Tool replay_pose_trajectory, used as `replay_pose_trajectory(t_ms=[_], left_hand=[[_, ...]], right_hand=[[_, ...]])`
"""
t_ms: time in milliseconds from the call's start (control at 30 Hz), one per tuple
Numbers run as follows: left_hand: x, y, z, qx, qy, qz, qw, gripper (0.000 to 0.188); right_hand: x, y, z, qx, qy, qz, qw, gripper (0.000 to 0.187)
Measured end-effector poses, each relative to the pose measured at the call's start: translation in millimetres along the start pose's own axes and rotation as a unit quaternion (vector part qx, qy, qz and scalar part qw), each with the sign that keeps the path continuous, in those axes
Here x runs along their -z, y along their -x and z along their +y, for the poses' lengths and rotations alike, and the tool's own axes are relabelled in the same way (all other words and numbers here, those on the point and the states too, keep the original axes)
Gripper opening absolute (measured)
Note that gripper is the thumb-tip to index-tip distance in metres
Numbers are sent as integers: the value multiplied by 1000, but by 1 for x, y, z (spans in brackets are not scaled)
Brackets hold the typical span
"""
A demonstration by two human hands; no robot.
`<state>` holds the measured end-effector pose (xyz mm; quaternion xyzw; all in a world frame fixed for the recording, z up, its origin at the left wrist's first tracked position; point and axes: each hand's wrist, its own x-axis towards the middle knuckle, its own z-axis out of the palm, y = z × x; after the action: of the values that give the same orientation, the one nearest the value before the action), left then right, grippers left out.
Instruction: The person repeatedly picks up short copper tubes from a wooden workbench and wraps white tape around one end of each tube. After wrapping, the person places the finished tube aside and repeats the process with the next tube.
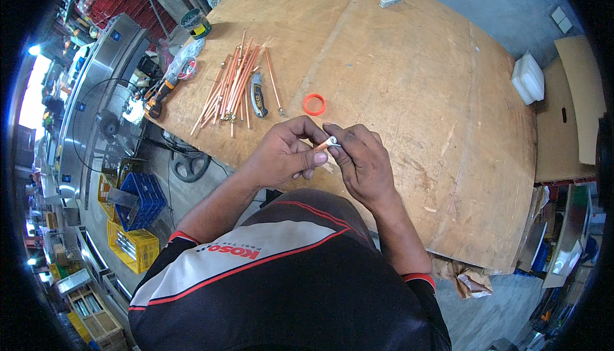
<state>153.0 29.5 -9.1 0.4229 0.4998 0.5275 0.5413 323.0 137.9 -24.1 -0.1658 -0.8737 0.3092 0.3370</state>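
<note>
My left hand (pixel 291 153) is closed round a short visible length of copper tube (pixel 323 146), held just over the table's near edge. The tube's tip looks white and silvery; its exact fitting or wrapping is too small to make out. With thumb and fingers pinched, my right hand (pixel 366 162) grips at that white tip. Beyond my hands lies an orange-red plastic ring (pixel 305 104). Further left rest a utility knife (pixel 258 97), one loose copper tube (pixel 273 81) and a heap of copper tubes (pixel 233 87), some with brass-coloured fittings on their ends.
A wooden table (pixel 409 95) spreads out before me. Toward its left edge are a cordless drill (pixel 161 95) and a dark tin (pixel 196 25). A white power strip (pixel 391 0) lies at the back. Blue (pixel 136 201) and yellow crates (pixel 133 249) stand on the floor, left.
</note>
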Motion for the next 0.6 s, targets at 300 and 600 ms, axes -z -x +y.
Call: replay_pose_trajectory(t_ms=[300,600], left_hand=[[-7,-4,-3,22,-34,48,998,25],[-6,-4,-7,-1,-38,35,999,26]], right_hand=[[2,0,6,-17,-1,-9,1000,32],[5,-1,6,-58,-81,-6,995,24]])
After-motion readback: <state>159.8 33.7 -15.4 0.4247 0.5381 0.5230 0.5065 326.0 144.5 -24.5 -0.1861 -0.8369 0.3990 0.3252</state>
